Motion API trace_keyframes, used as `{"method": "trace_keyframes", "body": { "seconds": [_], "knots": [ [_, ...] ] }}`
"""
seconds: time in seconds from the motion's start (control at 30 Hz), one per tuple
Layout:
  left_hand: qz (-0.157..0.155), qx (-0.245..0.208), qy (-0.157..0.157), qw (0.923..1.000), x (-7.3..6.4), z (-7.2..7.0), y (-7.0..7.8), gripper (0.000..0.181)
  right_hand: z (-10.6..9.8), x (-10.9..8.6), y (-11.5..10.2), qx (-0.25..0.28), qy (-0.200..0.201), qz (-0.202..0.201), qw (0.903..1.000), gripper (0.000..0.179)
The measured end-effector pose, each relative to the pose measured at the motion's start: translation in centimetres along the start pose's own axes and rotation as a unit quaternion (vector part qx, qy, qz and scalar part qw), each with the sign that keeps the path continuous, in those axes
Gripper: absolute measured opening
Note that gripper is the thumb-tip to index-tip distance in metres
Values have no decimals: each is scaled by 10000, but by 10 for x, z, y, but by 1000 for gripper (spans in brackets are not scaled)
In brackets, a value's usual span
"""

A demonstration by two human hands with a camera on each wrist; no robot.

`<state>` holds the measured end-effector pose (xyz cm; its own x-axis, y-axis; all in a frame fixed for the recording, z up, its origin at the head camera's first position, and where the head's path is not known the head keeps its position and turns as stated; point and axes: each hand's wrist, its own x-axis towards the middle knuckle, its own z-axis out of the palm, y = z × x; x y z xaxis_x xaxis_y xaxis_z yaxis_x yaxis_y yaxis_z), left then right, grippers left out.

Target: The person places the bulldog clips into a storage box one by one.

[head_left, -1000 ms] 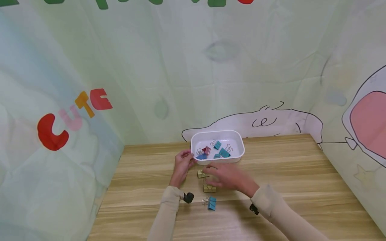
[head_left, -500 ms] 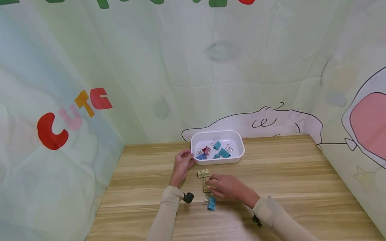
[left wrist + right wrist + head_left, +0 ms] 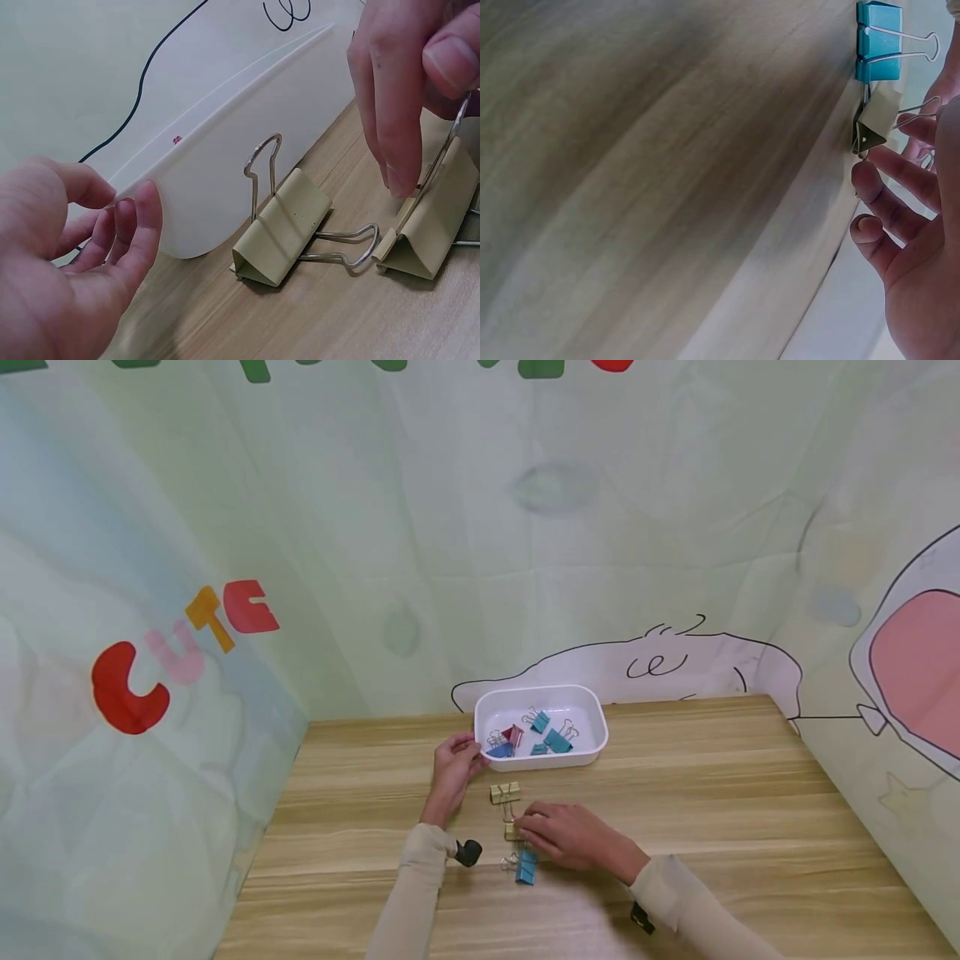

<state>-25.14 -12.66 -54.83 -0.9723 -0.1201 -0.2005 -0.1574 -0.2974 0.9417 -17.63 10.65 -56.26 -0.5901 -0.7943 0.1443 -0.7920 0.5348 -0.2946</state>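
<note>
My left hand [image 3: 450,777] holds the near left corner of a white plastic tray [image 3: 551,761], its thumb and fingers at the rim. On the wooden table in front of the tray lie two yellow binder clips and a blue one, roughly in a line. Over the middle yellow binder clip [image 3: 435,217] my right hand [image 3: 576,837] reaches from the right. Its fingers and thumb pinch that clip by its edge and wire handle, partly covering it. The other yellow binder clip [image 3: 283,225] stands nearer the tray, one handle raised. Closest to me is the blue binder clip [image 3: 527,867].
Inside the tray are several binder clips: teal ones [image 3: 558,741], a red one [image 3: 513,734] and a blue one [image 3: 501,750]. Behind the tray, a printed cloth [image 3: 652,664] hangs at the back edge of the wooden table [image 3: 720,793].
My right hand has come down and towards me, from beside the tray's front to the middle yellow binder clip. The left hand has stayed at the tray's corner.
</note>
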Motion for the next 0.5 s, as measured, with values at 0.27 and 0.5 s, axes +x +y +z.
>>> {"method": "trace_keyframes", "body": {
  "seconds": [0.27, 0.5],
  "knots": [
    [-13, 15, -32, 10000, 0, 0, 0, 34, 3, -3, 1, 165, -130, 147, 9997, 40],
    [1, 42, -25, 10000, 0, 0, 0, 34, 3, -6, 1, 256, -165, 210, 9993, 43]
  ]
}}
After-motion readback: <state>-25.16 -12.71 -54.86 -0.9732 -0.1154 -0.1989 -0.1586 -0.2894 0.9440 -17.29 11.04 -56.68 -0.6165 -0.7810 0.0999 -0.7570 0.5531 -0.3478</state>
